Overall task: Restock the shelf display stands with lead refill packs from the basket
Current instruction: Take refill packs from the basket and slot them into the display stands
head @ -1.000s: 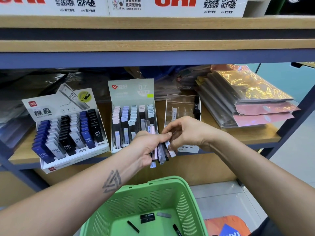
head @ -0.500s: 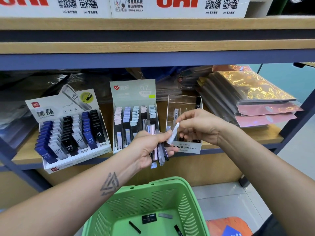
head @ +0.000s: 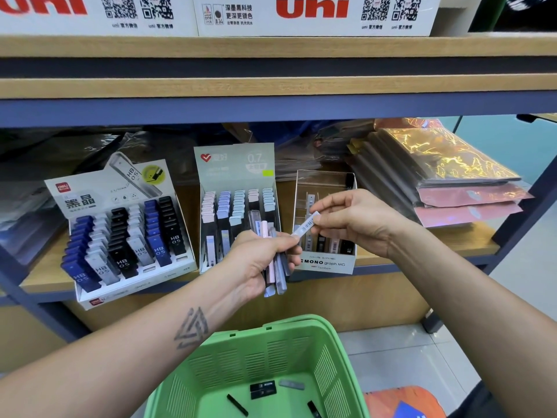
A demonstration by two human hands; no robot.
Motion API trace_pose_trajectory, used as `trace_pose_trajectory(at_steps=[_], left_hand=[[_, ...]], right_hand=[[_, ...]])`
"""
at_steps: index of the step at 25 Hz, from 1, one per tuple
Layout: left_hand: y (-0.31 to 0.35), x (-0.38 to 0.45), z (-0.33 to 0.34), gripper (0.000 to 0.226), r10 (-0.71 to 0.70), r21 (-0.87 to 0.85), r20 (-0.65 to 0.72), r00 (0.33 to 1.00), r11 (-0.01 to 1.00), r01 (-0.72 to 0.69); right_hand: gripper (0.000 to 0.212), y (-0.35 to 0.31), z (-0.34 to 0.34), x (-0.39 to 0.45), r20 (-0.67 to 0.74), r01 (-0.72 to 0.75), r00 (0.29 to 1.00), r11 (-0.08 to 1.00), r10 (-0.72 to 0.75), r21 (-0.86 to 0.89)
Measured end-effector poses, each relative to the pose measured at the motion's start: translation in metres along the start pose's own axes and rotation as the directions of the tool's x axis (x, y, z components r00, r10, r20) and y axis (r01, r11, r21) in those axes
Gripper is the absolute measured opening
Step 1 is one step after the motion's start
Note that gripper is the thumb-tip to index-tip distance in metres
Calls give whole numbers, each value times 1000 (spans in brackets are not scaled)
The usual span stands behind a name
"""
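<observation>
A slim white barcoded plastic lead refill pack (head: 305, 225), light, stiff and probably slick, is pinched at its upper end by the right hand (head: 355, 220), in front of the clear MONO display stand (head: 325, 260), while a fanned bundle of similar packs (head: 272, 260) is gripped by the left hand (head: 259, 260).

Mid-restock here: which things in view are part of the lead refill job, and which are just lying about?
Part of the job:
- white barcoded refill pack, pinched by right hand
- bundle of slim refill packs, gripped by left hand
- green plastic basket with loose packs
- three cardboard display stands: left, middle, MONO

Lying about:
- shiny iridescent folders
- white uni boxes
</observation>
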State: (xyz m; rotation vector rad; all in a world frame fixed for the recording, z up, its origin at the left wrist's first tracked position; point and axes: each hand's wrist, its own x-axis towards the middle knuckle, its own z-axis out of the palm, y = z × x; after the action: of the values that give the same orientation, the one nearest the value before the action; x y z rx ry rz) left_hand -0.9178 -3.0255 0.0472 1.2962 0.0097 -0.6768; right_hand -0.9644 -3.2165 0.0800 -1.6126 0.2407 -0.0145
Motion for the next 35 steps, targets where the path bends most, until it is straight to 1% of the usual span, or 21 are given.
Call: trace_pose_trajectory(at_steps=[4, 9, 11, 13, 14, 16, 18, 19, 20, 21, 22, 23, 24, 29, 33, 35], left_hand=[[2, -1, 1, 19, 8, -71, 10, 1000, 997, -8], [2, 0, 2, 22, 34, -90, -10, 999, 995, -35], [2, 0, 4, 20, 30, -93, -11, 999, 995, -31], [3, 0, 5, 19, 20, -103, 0, 1000, 994, -20], [3, 0, 5, 20, 10, -108, 7, 1000, 994, -9], [3, 0, 4, 18, -19, -111, 14, 1000, 994, 21], [4, 0, 2, 15, -54, -102, 20, 998, 993, 56], [4, 0, 1, 14, -69, -93, 23, 997, 993, 70], [3, 0, 0, 14, -79, -85, 25, 997, 993, 81], [3, 0, 0, 13, -85, -78, 25, 996, 993, 87], [3, 0, -1, 13, -89, -73, 25, 996, 993, 91], [4, 0, -1, 12, -91, -70, 25, 996, 993, 92], [4, 0, -1, 12, -90, -70, 27, 996, 993, 92], [6, 1, -1, 11, -83, -66, 32, 996, 994, 85], [6, 2, -1, 11, -85, -75, 32, 996, 993, 87], [6, 2, -1, 11, -83, -79, 33, 996, 993, 85]], right_hand=[[23, 1, -9, 2, -34, 76, 996, 997, -77, -28], [30, 3, -14, 2, 2, 156, 988, 980, -157, -127], [27, 1, -14, 1, 11, 189, 982, 971, -189, -146], [22, -4, -15, -2, 11, 215, 976, 968, -215, -126], [19, -8, -16, -2, -14, 238, 970, 964, -241, -120], [16, -16, -20, 1, -156, 300, 933, 942, -323, -152], [14, -22, -24, 11, -315, 332, 854, 899, -415, -285], [13, -24, -24, 17, -357, 322, 813, 866, -460, -381], [13, -25, -23, 23, -369, 299, 781, 820, -504, -488], [13, -25, -20, 27, -353, 269, 760, 758, -546, -594], [14, -24, -16, 30, -319, 239, 751, 689, -578, -685], [14, -22, -11, 33, -283, 218, 751, 628, -596, -747], [15, -19, -6, 36, -255, 206, 757, 590, -601, -781], [13, 2, 7, 51, -224, 140, 785, 518, -578, -844], [9, 13, 12, 57, -218, 113, 812, 511, -542, -852], [10, 17, 13, 59, -224, 105, 817, 519, -531, -848]])
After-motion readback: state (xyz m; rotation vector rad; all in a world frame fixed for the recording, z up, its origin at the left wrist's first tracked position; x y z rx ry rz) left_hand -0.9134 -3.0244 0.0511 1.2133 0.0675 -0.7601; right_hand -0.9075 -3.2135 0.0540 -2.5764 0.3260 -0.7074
